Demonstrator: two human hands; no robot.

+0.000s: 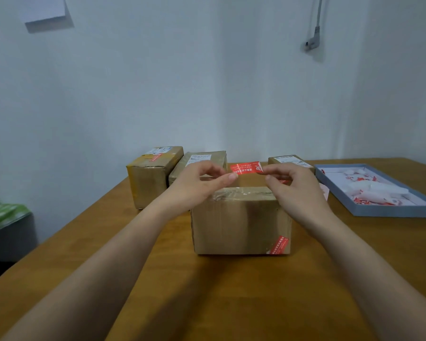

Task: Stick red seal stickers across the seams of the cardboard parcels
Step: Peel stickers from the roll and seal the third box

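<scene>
A taped cardboard parcel (241,220) stands in front of me on the wooden table, with one red seal sticker (279,244) stuck at its lower right front corner. Above its top I hold a red seal sticker (246,167) stretched flat between both hands. My left hand (202,183) pinches the sticker's left end between thumb and finger. My right hand (293,185) pinches its right end. The sticker hovers just over the parcel's far top edge; whether it touches the cardboard I cannot tell.
Three more parcels stand behind: one at the left (153,175) with a red sticker on top, one in the middle (199,161), one at the right (290,161). A shallow blue-grey tray (379,212) with sticker sheets and backing scraps lies at the right. The wall is close behind.
</scene>
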